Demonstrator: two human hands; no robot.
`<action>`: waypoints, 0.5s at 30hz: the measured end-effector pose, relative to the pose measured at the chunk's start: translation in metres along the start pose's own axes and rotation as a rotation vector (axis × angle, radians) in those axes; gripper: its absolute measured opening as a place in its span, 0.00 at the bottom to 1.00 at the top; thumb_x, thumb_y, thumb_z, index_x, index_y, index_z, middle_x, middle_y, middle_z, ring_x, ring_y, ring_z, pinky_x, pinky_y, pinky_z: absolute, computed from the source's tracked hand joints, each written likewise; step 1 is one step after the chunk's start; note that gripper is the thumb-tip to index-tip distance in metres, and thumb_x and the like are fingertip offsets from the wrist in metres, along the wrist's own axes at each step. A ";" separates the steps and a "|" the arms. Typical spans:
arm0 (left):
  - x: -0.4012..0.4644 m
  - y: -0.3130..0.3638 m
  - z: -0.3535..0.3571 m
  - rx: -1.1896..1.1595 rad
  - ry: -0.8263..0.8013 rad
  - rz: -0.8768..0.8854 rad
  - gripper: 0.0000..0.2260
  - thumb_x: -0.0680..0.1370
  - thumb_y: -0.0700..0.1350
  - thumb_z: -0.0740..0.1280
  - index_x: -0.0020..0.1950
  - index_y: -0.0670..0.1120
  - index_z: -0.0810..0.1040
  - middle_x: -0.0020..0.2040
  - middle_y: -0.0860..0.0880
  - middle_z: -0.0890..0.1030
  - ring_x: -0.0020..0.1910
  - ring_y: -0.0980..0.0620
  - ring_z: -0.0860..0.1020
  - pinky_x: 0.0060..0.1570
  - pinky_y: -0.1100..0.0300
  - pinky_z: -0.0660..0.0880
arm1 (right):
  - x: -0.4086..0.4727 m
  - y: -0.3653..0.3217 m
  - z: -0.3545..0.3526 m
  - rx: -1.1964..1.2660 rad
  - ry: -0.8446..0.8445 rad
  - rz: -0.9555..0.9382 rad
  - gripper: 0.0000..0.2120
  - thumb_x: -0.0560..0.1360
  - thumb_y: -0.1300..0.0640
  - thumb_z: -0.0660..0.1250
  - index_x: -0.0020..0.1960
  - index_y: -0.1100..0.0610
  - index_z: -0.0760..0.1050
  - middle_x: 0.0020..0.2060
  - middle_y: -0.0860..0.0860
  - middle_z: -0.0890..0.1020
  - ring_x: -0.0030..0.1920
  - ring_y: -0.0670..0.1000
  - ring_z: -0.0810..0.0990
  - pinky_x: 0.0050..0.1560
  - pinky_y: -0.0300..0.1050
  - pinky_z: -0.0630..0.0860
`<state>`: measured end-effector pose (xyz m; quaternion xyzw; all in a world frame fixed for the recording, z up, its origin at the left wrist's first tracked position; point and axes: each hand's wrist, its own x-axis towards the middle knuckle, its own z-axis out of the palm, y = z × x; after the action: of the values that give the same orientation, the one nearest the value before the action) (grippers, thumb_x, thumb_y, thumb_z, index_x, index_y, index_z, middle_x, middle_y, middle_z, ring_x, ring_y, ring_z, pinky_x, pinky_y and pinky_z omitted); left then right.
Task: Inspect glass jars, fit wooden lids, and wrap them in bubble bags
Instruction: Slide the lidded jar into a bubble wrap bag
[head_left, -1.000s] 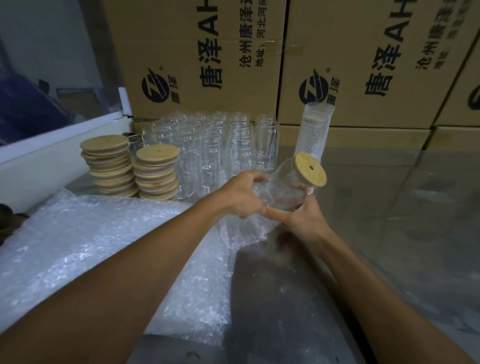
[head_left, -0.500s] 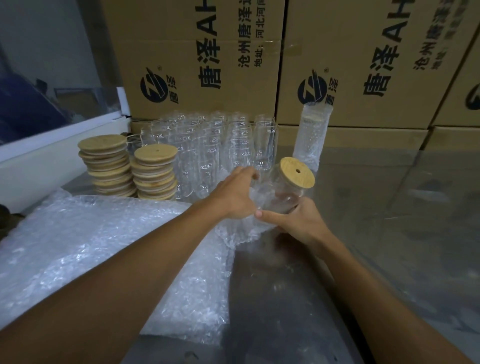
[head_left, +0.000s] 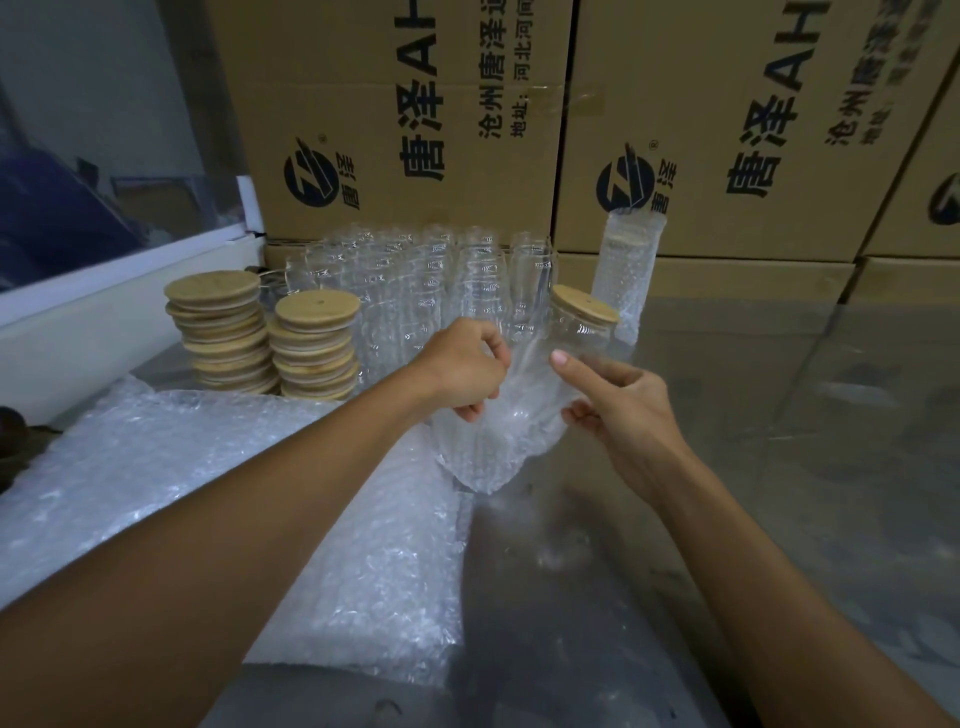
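Now the left hand and right hand pinch the bubble bag mouth; better hold it wide around the lidded jar.

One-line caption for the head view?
Both hands, left hand and right hand, pull a bubble bag over a lidded jar.

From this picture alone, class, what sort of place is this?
Probably a packing or warehouse bench: stacked printed cartons, rows of empty glass jars, stacks of wooden lids and bubble wrap.
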<state>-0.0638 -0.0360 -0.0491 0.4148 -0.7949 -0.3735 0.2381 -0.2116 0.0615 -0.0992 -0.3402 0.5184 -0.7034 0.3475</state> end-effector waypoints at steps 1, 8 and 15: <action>0.000 0.003 -0.003 -0.042 0.002 -0.003 0.09 0.79 0.35 0.59 0.44 0.46 0.75 0.33 0.46 0.78 0.22 0.54 0.74 0.24 0.63 0.72 | 0.000 -0.004 0.000 0.029 -0.008 -0.002 0.33 0.56 0.45 0.83 0.54 0.64 0.84 0.39 0.48 0.81 0.30 0.46 0.73 0.41 0.40 0.79; -0.006 0.014 -0.023 -0.253 0.032 0.004 0.08 0.79 0.33 0.61 0.45 0.43 0.75 0.27 0.48 0.76 0.21 0.54 0.73 0.24 0.62 0.73 | 0.000 -0.020 0.001 0.179 -0.115 0.011 0.22 0.56 0.47 0.84 0.45 0.57 0.88 0.42 0.51 0.83 0.32 0.44 0.76 0.43 0.39 0.80; -0.008 0.016 -0.036 -0.382 0.106 0.056 0.09 0.79 0.32 0.63 0.45 0.45 0.76 0.25 0.51 0.77 0.23 0.53 0.74 0.26 0.60 0.75 | -0.003 -0.031 0.004 0.316 -0.156 -0.064 0.13 0.66 0.54 0.79 0.48 0.58 0.84 0.45 0.52 0.87 0.39 0.48 0.83 0.49 0.41 0.81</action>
<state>-0.0424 -0.0372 -0.0155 0.3590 -0.7070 -0.4884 0.3643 -0.2105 0.0691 -0.0684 -0.3513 0.3619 -0.7582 0.4131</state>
